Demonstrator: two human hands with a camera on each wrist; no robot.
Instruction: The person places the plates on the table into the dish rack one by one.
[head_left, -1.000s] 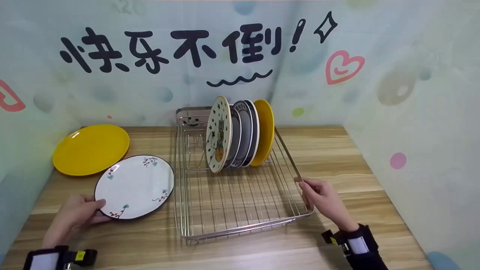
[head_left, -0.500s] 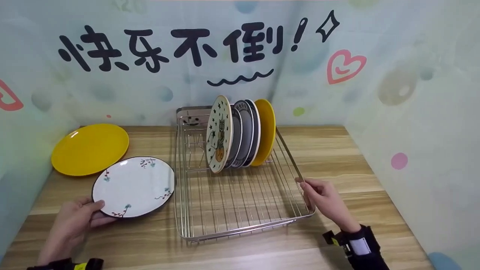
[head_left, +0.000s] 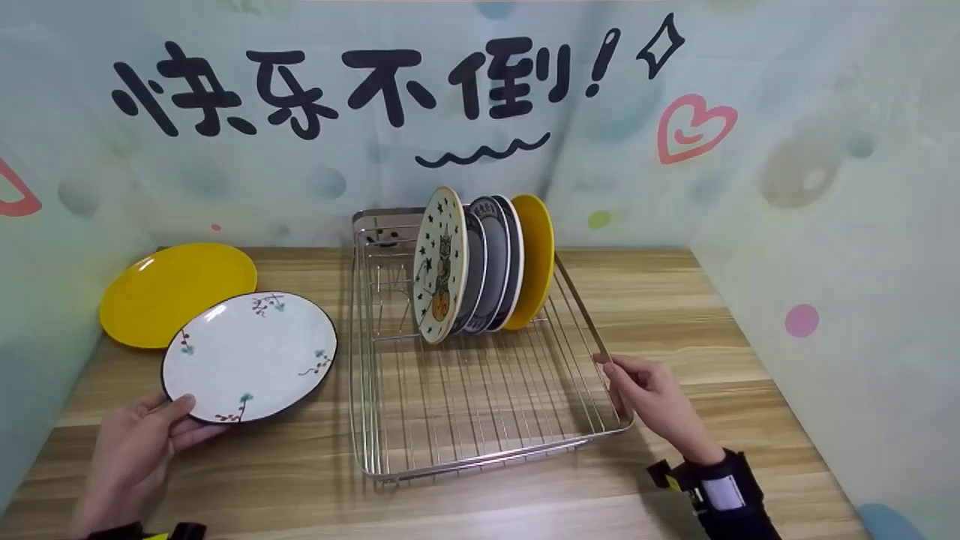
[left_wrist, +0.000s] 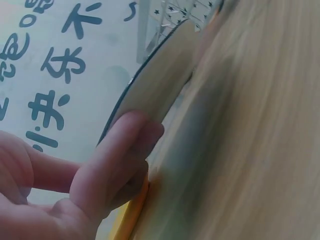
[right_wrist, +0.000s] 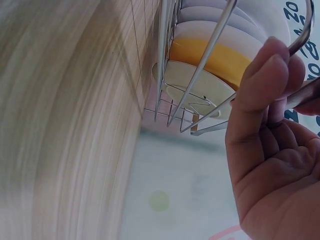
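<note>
My left hand (head_left: 142, 450) pinches the lower-left rim of a white plate (head_left: 255, 360) with blossom sprigs and a dark edge, thumb on top and fingers beneath. In the left wrist view the plate's pale underside (left_wrist: 160, 75) shows, tilted up from the tabletop. My right hand (head_left: 660, 401) grips the right rim of a wire dish rack (head_left: 495, 454) near its front corner. Standing on edge in the rack are a cat-and-stars plate (head_left: 439, 266), several grey-and-white plates (head_left: 491, 262) and a yellow plate (head_left: 536, 262).
A second yellow plate (head_left: 180, 289) lies flat on the wooden table (head_left: 675, 292) at the back left, partly overlapped by the white plate in the head view. Printed cloth walls (head_left: 315, 180) enclose the back and both sides.
The left hand has shifted the white plate leftward and a little up, away from the rack's left side. The right hand keeps its grip on the rack, and the racked plates stay put.
</note>
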